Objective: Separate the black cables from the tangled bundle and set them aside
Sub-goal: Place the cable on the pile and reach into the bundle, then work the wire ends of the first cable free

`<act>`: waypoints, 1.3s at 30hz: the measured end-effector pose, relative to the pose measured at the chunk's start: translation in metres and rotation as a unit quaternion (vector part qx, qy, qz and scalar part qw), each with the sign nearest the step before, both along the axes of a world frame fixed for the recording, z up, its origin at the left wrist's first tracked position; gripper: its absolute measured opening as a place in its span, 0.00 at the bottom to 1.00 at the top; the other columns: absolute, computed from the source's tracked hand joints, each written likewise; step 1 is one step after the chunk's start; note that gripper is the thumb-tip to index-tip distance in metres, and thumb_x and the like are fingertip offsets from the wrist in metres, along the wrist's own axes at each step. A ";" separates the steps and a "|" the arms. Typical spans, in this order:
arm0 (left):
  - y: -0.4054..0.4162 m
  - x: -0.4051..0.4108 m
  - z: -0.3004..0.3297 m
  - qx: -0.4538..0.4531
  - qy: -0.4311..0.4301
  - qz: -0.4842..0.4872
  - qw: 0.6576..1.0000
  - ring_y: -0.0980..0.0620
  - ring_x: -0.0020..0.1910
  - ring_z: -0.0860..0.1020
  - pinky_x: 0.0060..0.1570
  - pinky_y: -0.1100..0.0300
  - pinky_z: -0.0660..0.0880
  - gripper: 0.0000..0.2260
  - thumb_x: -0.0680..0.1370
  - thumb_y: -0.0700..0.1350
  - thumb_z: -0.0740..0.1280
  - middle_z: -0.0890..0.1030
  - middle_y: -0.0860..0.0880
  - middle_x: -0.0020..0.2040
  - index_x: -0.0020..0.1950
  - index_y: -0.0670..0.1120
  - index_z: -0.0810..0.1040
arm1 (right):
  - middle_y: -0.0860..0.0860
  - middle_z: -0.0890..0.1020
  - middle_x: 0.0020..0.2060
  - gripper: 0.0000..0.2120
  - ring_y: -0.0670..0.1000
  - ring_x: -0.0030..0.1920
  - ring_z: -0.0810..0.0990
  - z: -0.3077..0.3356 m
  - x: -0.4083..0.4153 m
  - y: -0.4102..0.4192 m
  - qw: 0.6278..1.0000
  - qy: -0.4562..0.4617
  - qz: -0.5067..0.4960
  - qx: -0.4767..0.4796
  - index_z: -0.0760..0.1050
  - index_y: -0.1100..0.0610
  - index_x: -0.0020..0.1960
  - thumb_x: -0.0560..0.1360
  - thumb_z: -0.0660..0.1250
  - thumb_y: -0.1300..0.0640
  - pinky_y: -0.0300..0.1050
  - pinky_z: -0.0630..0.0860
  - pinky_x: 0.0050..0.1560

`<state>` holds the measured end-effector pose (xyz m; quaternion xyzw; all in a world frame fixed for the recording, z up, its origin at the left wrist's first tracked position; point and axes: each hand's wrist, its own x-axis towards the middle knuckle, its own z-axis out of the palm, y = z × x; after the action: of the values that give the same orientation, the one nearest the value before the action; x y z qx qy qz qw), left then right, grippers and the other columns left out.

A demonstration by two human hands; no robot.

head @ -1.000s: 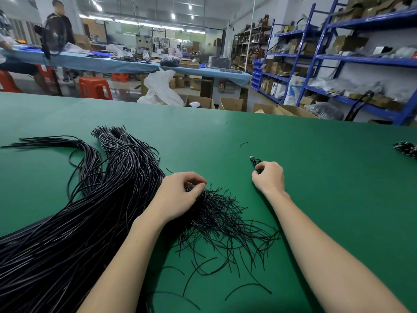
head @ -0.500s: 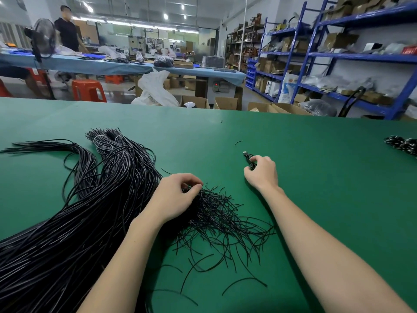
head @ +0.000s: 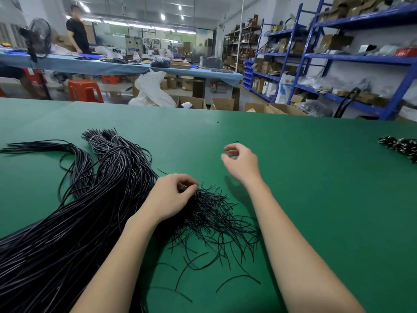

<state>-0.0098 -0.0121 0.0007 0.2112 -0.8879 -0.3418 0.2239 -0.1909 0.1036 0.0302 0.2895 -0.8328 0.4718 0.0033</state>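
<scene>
Too many black cables (head: 74,222) to count, lying in one big thick bundle from the lower left corner up toward the middle left of the green table (head: 316,199). Two tied ends (head: 103,137) at the top of the bundle, each with a pale band round it. One thinner loose bunch (head: 45,146) off to the far left. One messy fan of thin cable ends (head: 216,218) in the middle, with a few single strands curling toward the bottom of the frame. One small pile of dark bits (head: 401,146) at the right edge, well apart from the rest. Two bare hands. Left hand (head: 169,197) down on the tangle in the middle of the frame, fingers curled, thumb and fingertips pinching the cable ends. Right hand (head: 241,163) up off the table, to the upper right of the left one, fingers loosely curled, holding nothing. Both forearms reaching in from the bottom edge, left one covering part of the bundle. Behind the green table, a long blue table (head: 112,66) in the upper left with one person in black (head: 77,30) and one black fan (head: 38,39) by it. One orange stool (head: 84,90), one white bag (head: 153,91), some brown boxes (head: 222,103), and blue shelves (head: 338,55) in the upper right.
</scene>
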 end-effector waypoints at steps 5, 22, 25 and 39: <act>0.003 0.003 0.005 0.000 0.033 0.010 0.999 0.55 0.45 0.82 0.54 0.60 0.76 0.06 0.78 0.44 0.70 0.85 0.55 0.47 0.54 0.50 0.84 | 0.42 0.86 0.43 0.06 0.34 0.40 0.81 -0.015 0.066 -0.020 0.987 -0.037 0.149 -0.039 0.84 0.50 0.49 0.77 0.69 0.58 0.25 0.73 0.43; -0.017 0.022 0.012 -0.134 -0.132 0.266 0.945 0.44 0.60 0.75 0.46 0.52 0.72 0.11 0.80 0.47 0.62 0.79 0.46 0.57 0.60 0.49 0.79 | 0.36 0.84 0.46 0.07 0.39 0.53 0.80 -0.051 0.099 -0.015 0.991 0.029 0.118 -0.061 0.82 0.43 0.47 0.78 0.68 0.55 0.41 0.75 0.57; -0.021 0.023 0.009 -0.129 -0.193 0.272 0.934 0.43 0.60 0.77 0.51 0.52 0.74 0.11 0.79 0.45 0.65 0.79 0.45 0.58 0.61 0.48 0.78 | 0.38 0.84 0.48 0.06 0.40 0.55 0.79 -0.050 0.102 -0.016 0.990 0.040 0.121 -0.063 0.81 0.43 0.49 0.78 0.68 0.54 0.39 0.73 0.56; -0.030 0.037 0.022 0.047 -0.019 0.291 0.955 0.52 0.44 0.83 0.51 0.57 0.80 0.04 0.70 0.52 0.78 0.85 0.52 0.39 0.42 0.54 0.87 | 0.37 0.82 0.45 0.05 0.35 0.53 0.77 -0.043 0.106 -0.015 0.989 0.028 0.101 -0.102 0.80 0.41 0.46 0.79 0.67 0.50 0.35 0.74 0.50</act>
<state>0.0272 -0.0420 0.0227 0.4774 -0.7747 -0.2993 0.2870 -0.0852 0.0887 -0.0131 0.3829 -0.7466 0.5439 0.0086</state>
